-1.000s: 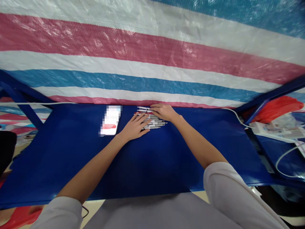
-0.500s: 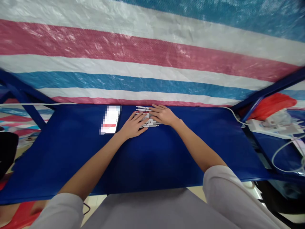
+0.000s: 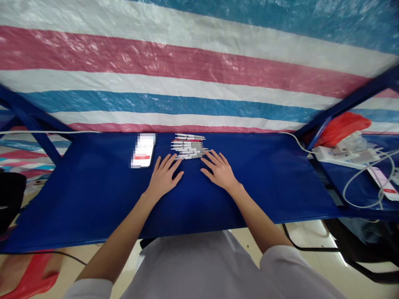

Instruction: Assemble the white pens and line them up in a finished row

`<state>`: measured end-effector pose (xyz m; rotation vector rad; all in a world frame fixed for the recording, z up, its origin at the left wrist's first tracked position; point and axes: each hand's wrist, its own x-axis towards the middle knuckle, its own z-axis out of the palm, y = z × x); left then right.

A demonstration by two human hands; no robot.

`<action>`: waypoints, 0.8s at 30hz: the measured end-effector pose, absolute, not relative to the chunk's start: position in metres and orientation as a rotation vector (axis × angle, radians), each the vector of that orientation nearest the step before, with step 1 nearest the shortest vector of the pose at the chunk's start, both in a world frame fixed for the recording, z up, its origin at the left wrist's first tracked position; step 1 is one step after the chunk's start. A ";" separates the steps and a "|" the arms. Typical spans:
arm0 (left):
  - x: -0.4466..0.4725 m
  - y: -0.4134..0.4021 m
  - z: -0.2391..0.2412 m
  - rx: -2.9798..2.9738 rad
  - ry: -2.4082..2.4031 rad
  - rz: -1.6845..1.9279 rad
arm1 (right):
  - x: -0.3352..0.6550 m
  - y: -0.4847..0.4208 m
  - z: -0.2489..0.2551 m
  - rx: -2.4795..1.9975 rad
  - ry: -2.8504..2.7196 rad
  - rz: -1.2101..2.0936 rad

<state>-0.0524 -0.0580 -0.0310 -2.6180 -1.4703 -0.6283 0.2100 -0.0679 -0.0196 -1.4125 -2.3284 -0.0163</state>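
Note:
Several grey and white pens (image 3: 188, 147) lie side by side in a neat row on the blue table (image 3: 93, 195), near its far edge. My left hand (image 3: 164, 177) rests flat on the table just in front of the pens, fingers spread and holding nothing. My right hand (image 3: 219, 169) lies flat beside it to the right, fingers stretched toward the pens' near end, also holding nothing. Neither hand covers the pens.
A phone (image 3: 143, 155) lies left of the pens. A striped red, white and blue tarp (image 3: 199, 74) hangs behind the table. At the right stand a white power strip (image 3: 333, 154) with cables, a red bag (image 3: 341, 126) and a blue frame bar (image 3: 346, 101).
Both hands have drawn back toward me off the pens, which now lie uncovered in a tidy row. The camera has tilted down a little.

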 end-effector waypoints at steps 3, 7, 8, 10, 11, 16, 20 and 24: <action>-0.051 -0.065 -0.033 -2.613 -1.454 -0.641 | 0.206 -0.083 -0.028 -1.504 -2.243 0.011; -0.052 -0.069 -0.035 -2.642 -1.418 -0.646 | 0.203 -0.093 -0.036 -1.563 -2.208 0.037; -0.052 -0.069 -0.035 -2.650 -1.413 -0.638 | 0.203 -0.095 -0.037 -1.573 -2.203 0.038; -0.051 -0.069 -0.034 -2.665 -1.408 -0.621 | 0.203 -0.096 -0.039 -1.584 -2.195 0.037; -0.051 -0.069 -0.033 -2.672 -1.406 -0.615 | 0.203 -0.096 -0.039 -1.587 -2.191 0.038; -0.041 -0.065 -0.030 -2.696 -1.376 -0.604 | 0.202 -0.094 -0.040 -1.594 -2.167 0.046; -0.028 -0.054 -0.025 -2.704 -1.306 -0.605 | 0.200 -0.092 -0.041 -1.601 -2.140 0.038; -0.019 -0.040 -0.016 -2.746 -1.340 -0.560 | 0.199 -0.092 -0.042 -1.600 -2.132 0.045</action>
